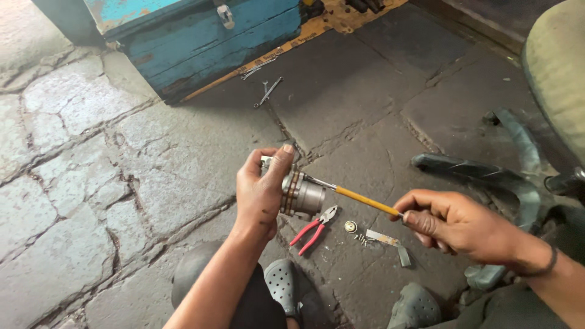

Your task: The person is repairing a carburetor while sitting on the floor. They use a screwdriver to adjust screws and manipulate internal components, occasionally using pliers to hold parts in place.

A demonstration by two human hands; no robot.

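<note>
Left hand (261, 194) grip closed on one metal cylinder (303, 196); right hand (450, 220) grips one yellow brush (359, 200); one red pliers (314, 229) on floor.

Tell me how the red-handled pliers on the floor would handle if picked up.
The pliers look like steel, so probably stiff and fairly heavy for their size. The red sleeves should give grip. Lying flat on the cracked stone floor, they seem unlikely to roll, though the open handles may swing.
</note>
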